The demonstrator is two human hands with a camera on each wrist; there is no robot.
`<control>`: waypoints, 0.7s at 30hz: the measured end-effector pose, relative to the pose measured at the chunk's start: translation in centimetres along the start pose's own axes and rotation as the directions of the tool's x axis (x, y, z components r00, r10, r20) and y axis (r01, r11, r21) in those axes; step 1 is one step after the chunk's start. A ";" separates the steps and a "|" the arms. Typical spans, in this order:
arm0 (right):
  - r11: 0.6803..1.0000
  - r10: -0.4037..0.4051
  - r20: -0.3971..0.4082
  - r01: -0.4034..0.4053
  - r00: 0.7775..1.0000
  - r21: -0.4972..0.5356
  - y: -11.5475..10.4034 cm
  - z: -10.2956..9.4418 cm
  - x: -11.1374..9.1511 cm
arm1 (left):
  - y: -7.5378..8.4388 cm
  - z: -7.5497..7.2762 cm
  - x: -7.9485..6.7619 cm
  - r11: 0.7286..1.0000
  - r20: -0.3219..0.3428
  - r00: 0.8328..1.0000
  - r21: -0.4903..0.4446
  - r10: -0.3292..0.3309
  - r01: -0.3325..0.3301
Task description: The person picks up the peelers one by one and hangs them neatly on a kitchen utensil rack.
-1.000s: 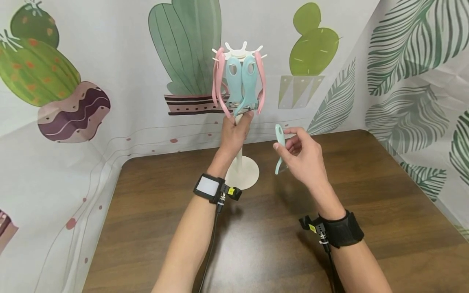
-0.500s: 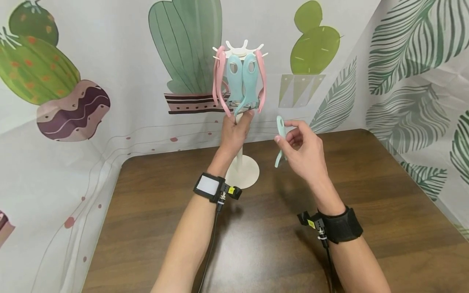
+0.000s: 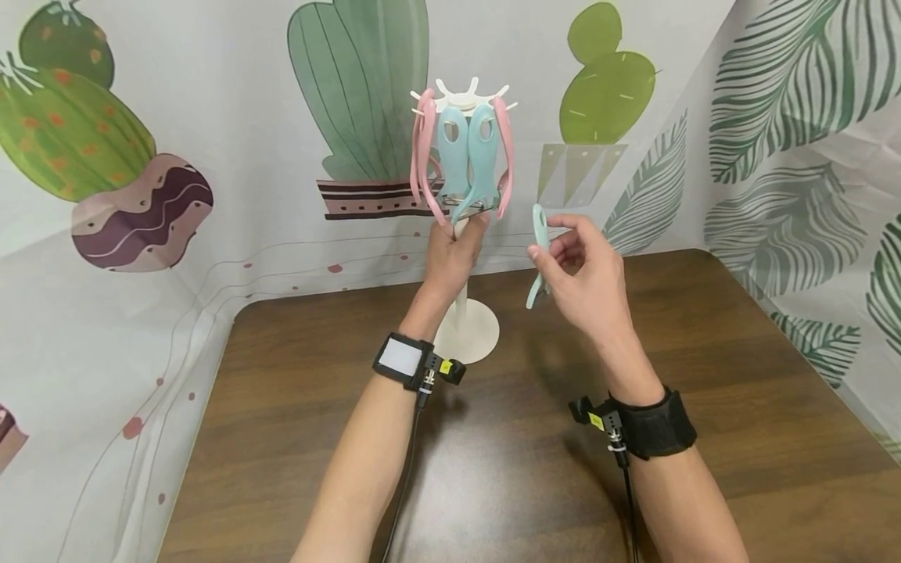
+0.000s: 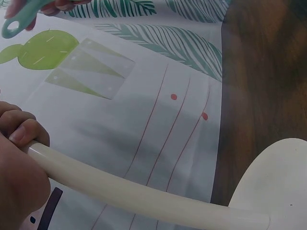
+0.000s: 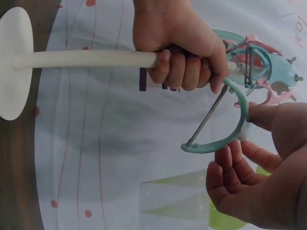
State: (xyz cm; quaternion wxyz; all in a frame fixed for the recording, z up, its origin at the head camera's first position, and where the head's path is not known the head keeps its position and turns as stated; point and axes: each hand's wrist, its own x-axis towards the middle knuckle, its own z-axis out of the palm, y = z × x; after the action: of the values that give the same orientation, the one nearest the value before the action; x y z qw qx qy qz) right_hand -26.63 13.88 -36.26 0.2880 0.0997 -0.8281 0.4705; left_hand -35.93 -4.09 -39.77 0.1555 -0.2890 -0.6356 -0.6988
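Note:
A white hook stand [image 3: 482, 332] rises from a round base on the table, spokes ringing its top. Just below the hanging peelers, my left hand [image 3: 453, 254] grips the pole [image 4: 120, 184], fingers wrapped round it. Two teal peelers [image 3: 454, 156] hang at the front, with pink peelers [image 3: 504, 141] on both sides. To the right of the stand, my right hand [image 3: 587, 274] pinches another teal peeler [image 3: 540, 227] by its handle between thumb and fingers. In the right wrist view, the held peeler's curved head [image 5: 211, 147] and straight metal blade point toward the left hand.
The brown wooden table [image 3: 507, 469] extends beneath both arms. Behind it hangs a white cloth [image 3: 246, 94] printed with cacti and leaves. Black straps with small cameras [image 3: 450, 371] sit on both wrists, their cables [image 3: 401, 485] trailing toward the front edge.
My right hand has risen with the teal peeler, bringing it up nearer the height of the hanging ones. My left hand and the stand have stayed in place.

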 end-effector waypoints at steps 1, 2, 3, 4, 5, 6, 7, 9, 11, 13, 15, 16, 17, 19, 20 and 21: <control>1.000 -0.005 -0.001 0.005 1.000 0.004 -0.1 0.0 0.1 | 0.0 0.0 0.0 1.000 0.000 1.000 0.004 -0.001 0.001; 1.000 -0.008 -0.001 0.008 1.000 0.011 -0.2 -0.1 0.2 | 0.0 0.0 0.0 1.000 -0.001 1.000 0.006 -0.003 0.003; 1.000 -0.011 -0.004 0.011 1.000 0.013 -0.3 -0.1 0.3 | -0.1 0.0 0.0 1.000 -0.002 1.000 0.009 -0.004 0.004; 1.000 -0.013 -0.006 0.014 1.000 0.014 -0.4 -0.2 0.4 | -0.1 0.0 0.0 1.000 -0.003 1.000 0.011 -0.005 0.005; 1.000 -0.014 -0.007 0.014 1.000 0.018 -0.5 -0.2 0.4 | -0.1 0.0 -0.1 1.000 -0.004 1.000 0.015 -0.006 0.006; 1.000 -0.014 -0.009 0.014 1.000 0.020 -0.7 -0.2 0.5 | -0.1 0.0 -0.1 1.000 -0.005 1.000 0.017 -0.007 0.007; 1.000 -0.012 -0.010 0.013 1.000 0.022 -0.8 -0.3 0.6 | -0.1 0.0 -0.1 1.000 -0.004 1.000 0.016 -0.008 0.008; 0.999 -0.013 -0.014 0.013 1.000 0.033 -1.0 -0.4 0.8 | -0.1 0.0 -0.1 1.000 -0.006 1.000 0.023 -0.008 0.008; 0.999 -0.015 -0.014 0.015 1.000 0.048 -1.2 -0.4 1.0 | -0.1 0.0 -0.1 1.000 -0.006 1.000 0.027 -0.008 0.008; 0.998 -0.016 -0.013 0.017 1.000 0.059 -1.5 -0.4 1.1 | -0.1 0.0 -0.1 1.000 -0.004 1.000 0.027 -0.006 0.006; 0.998 -0.019 -0.011 0.019 1.000 0.062 -2.0 -0.5 1.2 | -0.1 0.0 0.0 1.000 0.000 1.000 0.022 -0.003 0.003; 0.998 -0.018 -0.012 0.019 1.000 0.065 -2.4 -0.5 1.3 | -0.1 0.0 0.0 1.000 0.002 1.000 0.017 -0.002 0.002; 0.997 -0.019 -0.014 0.020 1.000 0.069 -2.9 -0.6 1.3 | -0.1 0.0 0.0 1.000 0.004 1.000 0.011 0.002 -0.002; 0.997 -0.021 -0.016 0.022 1.000 0.076 -3.9 -0.7 1.3 | -0.1 0.0 0.1 1.000 0.007 1.000 -0.004 0.008 -0.008; 0.996 -0.020 -0.016 0.021 1.000 0.081 -4.4 -0.8 1.3 | -0.1 0.0 0.1 1.000 0.007 1.000 -0.011 0.011 -0.011; 0.996 -0.017 -0.016 0.018 1.000 0.086 -4.8 -0.9 1.4 | -0.1 0.0 0.1 1.000 0.006 1.000 -0.016 0.013 -0.013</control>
State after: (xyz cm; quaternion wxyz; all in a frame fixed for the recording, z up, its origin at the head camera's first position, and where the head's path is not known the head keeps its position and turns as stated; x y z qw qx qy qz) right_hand -25.31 12.15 -31.65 0.2940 0.1157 -0.8039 0.5040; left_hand -36.04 -4.03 -39.77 0.1558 -0.2966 -0.6286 -0.7018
